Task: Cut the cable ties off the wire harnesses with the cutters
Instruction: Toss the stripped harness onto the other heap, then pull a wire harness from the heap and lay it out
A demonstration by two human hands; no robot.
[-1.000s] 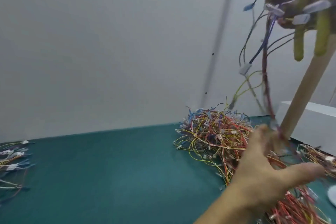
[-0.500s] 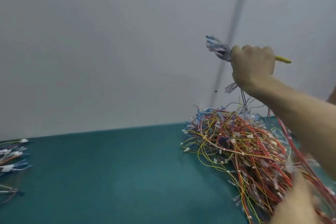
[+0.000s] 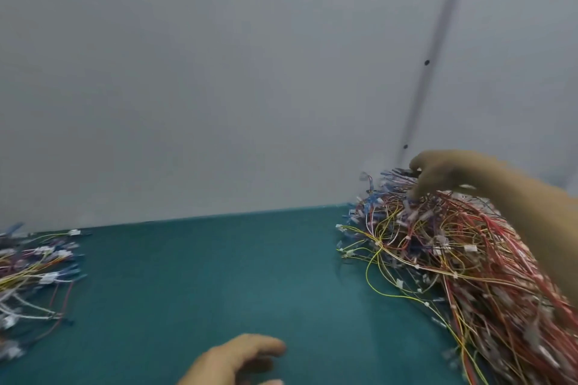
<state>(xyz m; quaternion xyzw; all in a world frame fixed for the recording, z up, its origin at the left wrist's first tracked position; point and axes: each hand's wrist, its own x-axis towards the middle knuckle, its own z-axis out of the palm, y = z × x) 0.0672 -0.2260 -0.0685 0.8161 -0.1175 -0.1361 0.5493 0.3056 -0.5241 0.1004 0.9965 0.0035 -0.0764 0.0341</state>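
Note:
A big tangled pile of wire harnesses [image 3: 463, 259], red, yellow and blue with white connectors, covers the right side of the green mat [image 3: 219, 275]. My right hand [image 3: 438, 175] reaches from the right onto the top back of that pile. Its fingers curl down round a bundle of wires [image 3: 394, 172] that sticks out to the left of them. The cutters are not visible; the hand is blurred. My left hand [image 3: 237, 359] hangs low over the mat at the bottom centre, fingers relaxed, holding nothing.
A smaller spread of harnesses [image 3: 34, 269] lies at the left edge of the mat. A plain grey wall [image 3: 250, 72] rises right behind the mat, with a dark vertical seam [image 3: 431, 72] at the right.
My right hand has dropped from head height down onto the top of the pile with the wires it held. The left hand has moved left, off the pile, to the bare mat.

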